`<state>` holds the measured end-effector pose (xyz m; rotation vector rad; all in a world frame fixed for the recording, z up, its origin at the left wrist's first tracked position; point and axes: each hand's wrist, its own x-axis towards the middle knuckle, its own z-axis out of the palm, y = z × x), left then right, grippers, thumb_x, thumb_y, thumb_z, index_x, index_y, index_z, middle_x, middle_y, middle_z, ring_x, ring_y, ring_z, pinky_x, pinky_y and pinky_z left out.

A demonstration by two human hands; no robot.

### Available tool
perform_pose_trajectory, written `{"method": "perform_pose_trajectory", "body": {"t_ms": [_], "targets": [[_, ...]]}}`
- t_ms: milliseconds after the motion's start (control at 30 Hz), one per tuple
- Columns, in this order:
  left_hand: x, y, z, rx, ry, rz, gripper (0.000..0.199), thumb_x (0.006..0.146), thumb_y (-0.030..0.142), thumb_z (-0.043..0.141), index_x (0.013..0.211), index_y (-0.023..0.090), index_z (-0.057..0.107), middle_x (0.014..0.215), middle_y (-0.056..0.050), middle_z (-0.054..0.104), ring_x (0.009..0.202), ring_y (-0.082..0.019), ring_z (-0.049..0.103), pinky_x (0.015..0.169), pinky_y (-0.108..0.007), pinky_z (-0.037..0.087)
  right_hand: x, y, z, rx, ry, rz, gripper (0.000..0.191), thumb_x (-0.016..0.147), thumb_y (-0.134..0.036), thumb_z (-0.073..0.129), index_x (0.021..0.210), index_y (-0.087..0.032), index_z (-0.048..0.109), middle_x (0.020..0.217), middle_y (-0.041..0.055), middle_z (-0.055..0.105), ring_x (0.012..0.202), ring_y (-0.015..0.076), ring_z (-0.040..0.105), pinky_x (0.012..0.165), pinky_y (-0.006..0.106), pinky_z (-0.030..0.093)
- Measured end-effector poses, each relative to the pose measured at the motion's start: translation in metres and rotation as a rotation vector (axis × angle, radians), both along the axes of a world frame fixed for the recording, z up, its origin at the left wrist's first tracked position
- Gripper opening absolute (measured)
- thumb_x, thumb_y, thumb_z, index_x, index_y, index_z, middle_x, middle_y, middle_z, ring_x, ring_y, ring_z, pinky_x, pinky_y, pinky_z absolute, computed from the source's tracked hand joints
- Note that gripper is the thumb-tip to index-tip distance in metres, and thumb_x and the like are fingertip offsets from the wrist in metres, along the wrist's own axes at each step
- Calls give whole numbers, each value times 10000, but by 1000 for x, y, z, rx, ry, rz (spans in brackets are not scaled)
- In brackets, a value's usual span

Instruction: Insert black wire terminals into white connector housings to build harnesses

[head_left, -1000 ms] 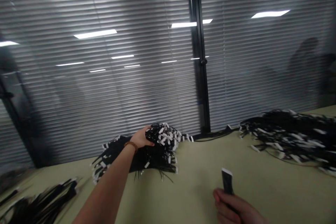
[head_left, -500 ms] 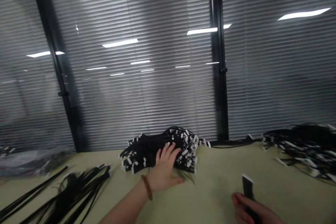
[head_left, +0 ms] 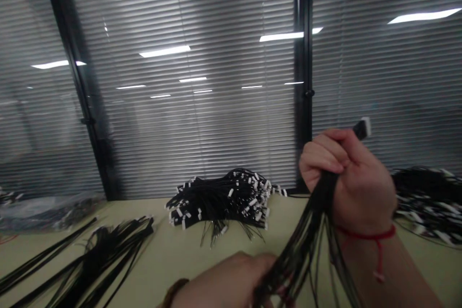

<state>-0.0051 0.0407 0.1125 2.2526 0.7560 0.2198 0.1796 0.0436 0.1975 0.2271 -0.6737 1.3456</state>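
At the far left corner of the pale green table (head_left: 144, 260), I find one container: a clear plastic bag (head_left: 46, 211), lying flat. Its contents are dark and too blurred to identify.

Count of stock on the table: two heaps of black wires with white connectors, one being the middle heap (head_left: 220, 199) by the window blinds (head_left: 224, 120), the other the right heap (head_left: 429, 202), partly hidden by the person's arm. Two loose lots lie at the left: one thick bundle (head_left: 94, 260) and, just beside it, one thin bundle (head_left: 45, 252). Individual wires are too many and too tangled to count. Two dark posts divide the window.

Two hands are present. The right hand (head_left: 350, 178), wearing one red cord (head_left: 364, 235), is raised and clasped firmly around the black wire strand (head_left: 327, 192). One white connector (head_left: 367, 126) projects above the fist; below it the strand fans out into separate wires, falling past the wrist and toward the lower edge of view.

The left hand (head_left: 234, 279), with one brown bracelet (head_left: 175, 292), is low, at the spread wires, its fingers partly behind them. Whether it grips them I cannot tell.
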Motion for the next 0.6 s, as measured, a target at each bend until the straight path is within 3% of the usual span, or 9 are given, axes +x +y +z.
{"method": "perform_pose_trajectory", "body": {"t_ms": [67, 133, 233, 300, 400, 500, 600], "targets": [[-7, 0, 4, -27, -65, 106, 146, 801, 209, 527, 905, 185, 627, 857, -49, 725, 682, -166, 662, 569, -231, 517, 17, 13, -8, -10, 16, -35, 296, 948, -182, 358, 656, -192, 402, 462, -75, 292, 391, 38, 334, 386, 101, 335], [-12, 5, 3, 63, -115, 207, 227, 876, 238, 393, 874, 177, 612, 825, -63, 722, 649, -164, 660, 569, -255, 531, 31, 24, -16, -31, -28, -53, 317, 937, -152, 381, 621, -182, 392, 477, -76, 314, 401, 46, 340, 380, 122, 340], [-19, 17, -2, 477, -123, 382, 266, 846, 173, 409, 1051, 223, 570, 1005, -67, 689, 865, -205, 649, 782, -346, 524, 39, 31, -20, -35, -138, -79, 317, 920, -129, 409, 604, -146, 390, 502, -83, 304, 413, 36, 339, 394, 131, 329], [-24, 27, -4, 724, -113, 480, 453, 764, 75, 437, 1182, 244, 486, 1185, -69, 610, 1056, -222, 575, 931, -387, 449, 37, 31, -21, -16, -224, -97, 284, 911, -117, 407, 628, -140, 405, 513, -82, 284, 420, 29, 339, 422, 119, 338], [-35, 41, -3, 915, 4, 530, 596, 662, 10, 467, 1211, 241, 476, 1284, -78, 543, 1188, -245, 479, 1012, -428, 373, 30, 28, -23, 21, -427, -118, 218, 904, -234, 452, 699, -159, 468, 533, -67, 324, 467, 39, 391, 521, 132, 410], [-48, 47, -2, 897, 307, 498, 729, 560, 61, 653, 1228, 313, 506, 1368, -87, 480, 1297, -365, 312, 1025, -622, 197, 22, 28, -30, 58, -779, -125, 241, 870, -367, 526, 767, -151, 562, 630, -1, 517, 622, 104, 538, 640, 232, 479], [-59, 44, 1, 611, 505, 241, 1067, 345, 212, 831, 1316, 348, 411, 1448, -136, 341, 1314, -468, 161, 928, -745, -19, 16, 30, -37, 84, -1111, -107, 298, 839, -390, 567, 815, -95, 609, 715, 80, 615, 635, 160, 593, 555, 262, 499]]}}
